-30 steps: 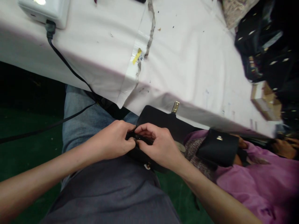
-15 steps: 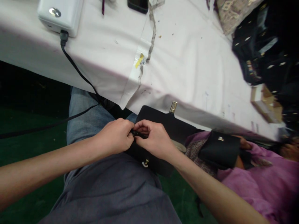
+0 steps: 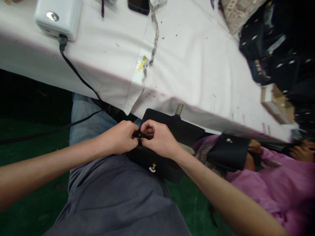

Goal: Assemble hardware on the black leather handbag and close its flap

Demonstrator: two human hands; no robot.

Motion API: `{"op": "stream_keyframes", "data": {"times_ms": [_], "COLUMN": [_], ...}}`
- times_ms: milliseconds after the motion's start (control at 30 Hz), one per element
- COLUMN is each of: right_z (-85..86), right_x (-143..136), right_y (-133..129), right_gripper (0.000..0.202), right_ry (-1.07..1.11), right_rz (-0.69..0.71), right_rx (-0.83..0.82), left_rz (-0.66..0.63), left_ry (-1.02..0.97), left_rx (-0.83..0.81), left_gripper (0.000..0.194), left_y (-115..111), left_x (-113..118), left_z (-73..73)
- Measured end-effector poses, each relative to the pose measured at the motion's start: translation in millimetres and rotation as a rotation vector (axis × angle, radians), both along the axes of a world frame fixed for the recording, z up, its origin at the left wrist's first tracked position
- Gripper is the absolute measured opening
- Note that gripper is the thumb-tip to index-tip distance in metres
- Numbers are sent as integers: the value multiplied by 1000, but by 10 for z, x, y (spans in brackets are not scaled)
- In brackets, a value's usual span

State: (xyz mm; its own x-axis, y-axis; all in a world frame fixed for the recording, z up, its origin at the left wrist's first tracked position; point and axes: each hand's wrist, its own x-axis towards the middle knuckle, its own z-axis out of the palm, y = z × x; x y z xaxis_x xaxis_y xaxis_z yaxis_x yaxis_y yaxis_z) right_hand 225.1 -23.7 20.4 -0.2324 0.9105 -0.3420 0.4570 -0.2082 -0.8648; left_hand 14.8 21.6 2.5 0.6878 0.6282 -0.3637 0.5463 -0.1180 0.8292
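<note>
A black bag (image 3: 169, 165) lies across my lap, its flap (image 3: 169, 126) raised against the table edge, with a metal clasp plate (image 3: 180, 108) on the flap and a small gold-coloured lock on the front. At the bag's left end, my left hand (image 3: 124, 137) is closed on a black strap (image 3: 142, 135). My right hand (image 3: 158, 137) pinches the same strap just to the right, fingertips almost touching the left ones. The strap's exact end is partly hidden by my fingers.
The table (image 3: 187, 65) has a white cloth, a white device (image 3: 59, 19) with a black cable (image 3: 78, 73), a phone (image 3: 139, 6) and an open carton (image 3: 277, 103). At the right, a person in pink (image 3: 270, 193) holds another black bag (image 3: 227, 150). Dark bags lie at the upper right.
The view has shifted slightly. My hands have moved a little apart, and more of the black strap shows between them.
</note>
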Motion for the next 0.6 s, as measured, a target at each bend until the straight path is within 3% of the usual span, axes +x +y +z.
{"op": "stream_keyframes", "data": {"times_ms": [267, 600], "right_z": [11, -39], "right_x": [43, -73], "right_y": [3, -55], "right_gripper": [25, 24], "right_ry": [80, 49], "right_rz": [27, -126], "right_rx": [-52, -69], "left_rz": [-2, -77], "left_ry": [-11, -149], "left_rx": [89, -118], "left_gripper": [17, 15], "left_y": [-36, 157], "left_x": [-1, -114], "left_z": [-3, -96]}}
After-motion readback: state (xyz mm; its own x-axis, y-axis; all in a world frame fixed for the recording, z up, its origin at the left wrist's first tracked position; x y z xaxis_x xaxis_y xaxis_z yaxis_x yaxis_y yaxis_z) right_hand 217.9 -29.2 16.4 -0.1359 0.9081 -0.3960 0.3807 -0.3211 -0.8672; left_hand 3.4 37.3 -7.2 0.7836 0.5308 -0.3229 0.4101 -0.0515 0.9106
